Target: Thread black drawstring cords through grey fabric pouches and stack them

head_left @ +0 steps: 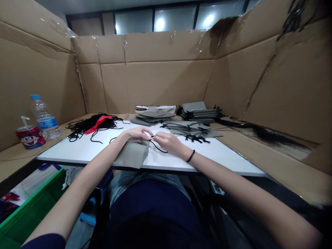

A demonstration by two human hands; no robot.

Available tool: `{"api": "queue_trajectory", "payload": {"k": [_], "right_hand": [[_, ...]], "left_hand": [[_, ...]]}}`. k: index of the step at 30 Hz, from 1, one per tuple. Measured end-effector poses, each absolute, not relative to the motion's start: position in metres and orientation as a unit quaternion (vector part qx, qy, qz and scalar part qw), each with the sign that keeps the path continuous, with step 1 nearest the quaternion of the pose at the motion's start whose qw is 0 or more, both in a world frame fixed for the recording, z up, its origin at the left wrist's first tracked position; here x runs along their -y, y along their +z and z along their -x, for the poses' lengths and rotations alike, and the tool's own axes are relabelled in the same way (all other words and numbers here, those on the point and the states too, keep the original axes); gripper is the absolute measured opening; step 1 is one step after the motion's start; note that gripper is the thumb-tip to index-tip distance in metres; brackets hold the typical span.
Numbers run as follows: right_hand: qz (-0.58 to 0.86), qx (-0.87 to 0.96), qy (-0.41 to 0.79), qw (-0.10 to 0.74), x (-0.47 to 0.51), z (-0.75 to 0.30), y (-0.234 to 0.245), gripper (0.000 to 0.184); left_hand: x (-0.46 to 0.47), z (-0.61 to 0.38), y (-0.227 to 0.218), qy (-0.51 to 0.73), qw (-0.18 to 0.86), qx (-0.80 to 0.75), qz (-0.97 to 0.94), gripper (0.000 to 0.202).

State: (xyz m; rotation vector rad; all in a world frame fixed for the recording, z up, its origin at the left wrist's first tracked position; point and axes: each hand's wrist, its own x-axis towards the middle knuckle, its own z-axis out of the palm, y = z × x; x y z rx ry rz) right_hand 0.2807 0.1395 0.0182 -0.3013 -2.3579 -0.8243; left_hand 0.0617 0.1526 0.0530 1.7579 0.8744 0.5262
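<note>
A flat grey paper bag (132,154) lies at the near edge of the white table (85,148), partly hanging over it. My left hand (138,133) pinches the bag's top edge with closed fingers. My right hand (168,142) is closed in a pinch on a thin black cord (158,148) that loops down onto the table beside the bag. Both hands meet at the bag's upper corner. A black band circles my right wrist.
A tangle of black cords with a red strip (94,125) lies at back left. Stacks of grey bags (153,117) and corded bags (199,112) sit at the back. A water bottle (44,117) and a cup (30,136) stand left. Cardboard walls (166,79) surround; a green crate (28,211) is below left.
</note>
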Motion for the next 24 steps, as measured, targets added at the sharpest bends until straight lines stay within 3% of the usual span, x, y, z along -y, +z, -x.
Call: {"api": "queue_trajectory", "payload": {"k": [6,13,24], "right_hand": [[0.231,0.894,-0.23,0.306,-0.139,-0.281,0.021,0.031],[0.47,0.818,-0.19,0.272,-0.144,-0.293,0.028,0.06],[0.434,0.776,-0.31,0.336,-0.143,-0.292,0.029,0.053]], "left_hand": [[-0.159,-0.061,0.049,0.233,0.504,-0.36,-0.75,0.041],[-0.15,-0.06,0.057,0.252,0.494,-0.38,-0.74,0.038],[-0.154,-0.063,0.053,0.244,0.464,-0.344,-0.779,0.043]]}}
